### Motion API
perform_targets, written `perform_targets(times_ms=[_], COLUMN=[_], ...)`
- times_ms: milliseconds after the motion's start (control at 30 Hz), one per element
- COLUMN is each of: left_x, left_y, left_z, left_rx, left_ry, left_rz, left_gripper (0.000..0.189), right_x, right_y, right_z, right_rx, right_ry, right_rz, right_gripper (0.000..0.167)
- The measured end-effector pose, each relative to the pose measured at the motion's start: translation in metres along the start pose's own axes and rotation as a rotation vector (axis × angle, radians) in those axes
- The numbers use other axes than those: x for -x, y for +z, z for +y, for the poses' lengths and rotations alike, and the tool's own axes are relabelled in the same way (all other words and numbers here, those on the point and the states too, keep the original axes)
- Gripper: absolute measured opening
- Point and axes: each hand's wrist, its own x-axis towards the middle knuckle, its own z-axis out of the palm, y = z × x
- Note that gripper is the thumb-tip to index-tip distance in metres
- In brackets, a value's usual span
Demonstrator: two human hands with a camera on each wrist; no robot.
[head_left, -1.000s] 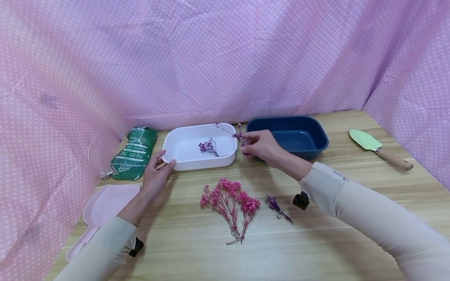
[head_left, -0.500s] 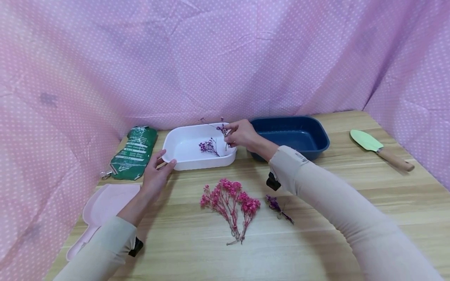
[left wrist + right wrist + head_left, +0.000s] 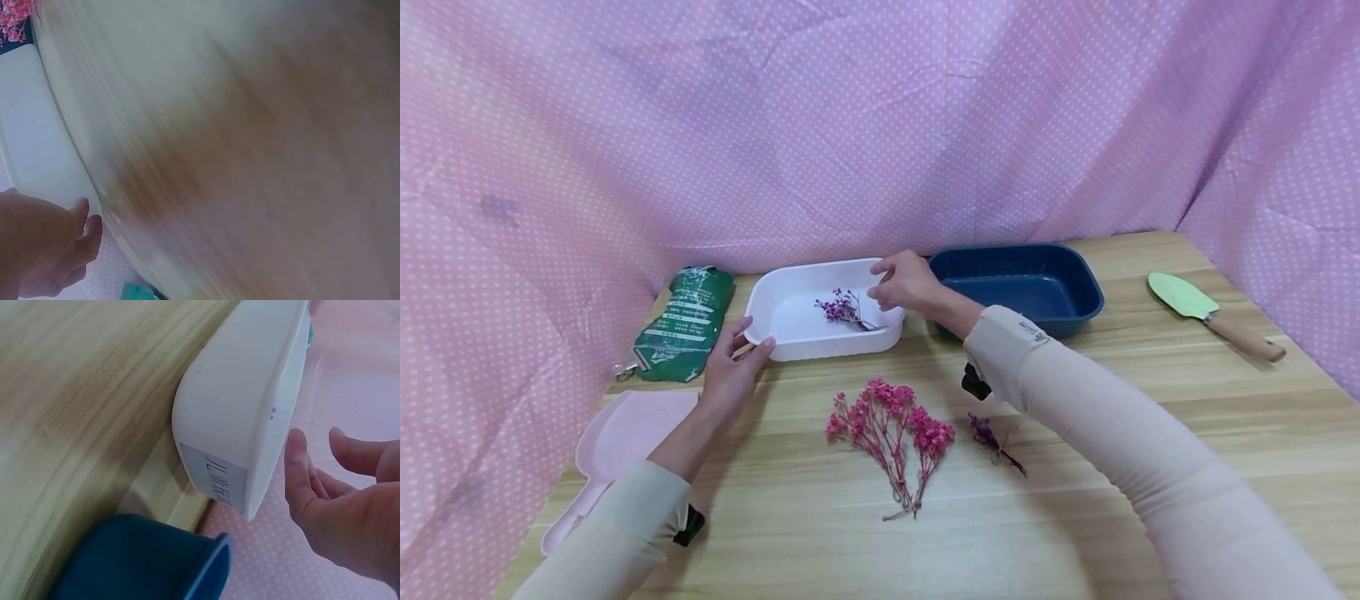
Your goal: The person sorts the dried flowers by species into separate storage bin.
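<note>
My left hand (image 3: 732, 367) holds the near left corner of a white plastic tub (image 3: 793, 346), thumb on the front rim and fingers at the left end. In the left wrist view the fingers (image 3: 90, 234) curl against that corner. Dried purple flower sprigs (image 3: 842, 310) lie together inside the tub, toward its right. Over the tub's right end is my right hand (image 3: 904, 283), holding nothing; in the right wrist view its thumb (image 3: 356, 453) and fingers stand apart beside the rim. Dried pink flowers (image 3: 891, 425) and a small tied purple bunch (image 3: 988, 437) lie on the table in front.
A dark blue tub (image 3: 1022, 325) stands just right of the white one. A green-bladed trowel (image 3: 1213, 317) with a wooden handle lies far right. On the left are a green plastic bag (image 3: 685, 329) and a pink dustpan-shaped scoop (image 3: 632, 433). Pink dotted cloth (image 3: 850, 125) hangs behind.
My right hand has moved left from the gap between the tubs and let go of a purple flower sprig, which now lies in the white tub. The left hand has stayed in place.
</note>
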Motion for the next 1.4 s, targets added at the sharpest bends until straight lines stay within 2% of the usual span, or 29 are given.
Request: perform_targets(times_ms=[133,367,500,767,1000,1167,1400], left_x=[0.0,0.002,0.001,0.001,0.002,0.002,0.003], left_y=[0.0,0.001,0.0,0.0,0.001,0.002,0.002], left_z=[0.001,0.002,0.0,-0.001,0.0,0.0,0.001], left_rx=[0.005,0.023,0.011,0.0,0.009,-0.004,-0.014], left_ry=[0.007,-0.001,-0.006,-0.009,-0.015,-0.014,-0.006], left_rz=[-0.001,0.0,0.003,0.02,0.019,0.02,0.018], left_gripper=[0.071,0.069,0.07,0.071,0.071,0.07,0.07], right_x=[0.014,0.056,0.081,0.123,0.142,0.151,0.164], right_y=[-0.009,-0.032,-0.048,-0.073,-0.082,-0.083,-0.08], right_z=[0.0,0.017,0.03,0.055,0.069,0.078,0.086], right_rx=[-0.012,-0.055,-0.091,-0.06,-0.082,-0.025,0.042], right_ry=[-0.042,-0.102,-0.072,-0.025,0.005,0.013,-0.025], right_rz=[-0.006,-0.031,-0.048,-0.069,-0.066,-0.06,-0.056], right_gripper=[0.039,0.036,0.038,0.042,0.043,0.042,0.04])
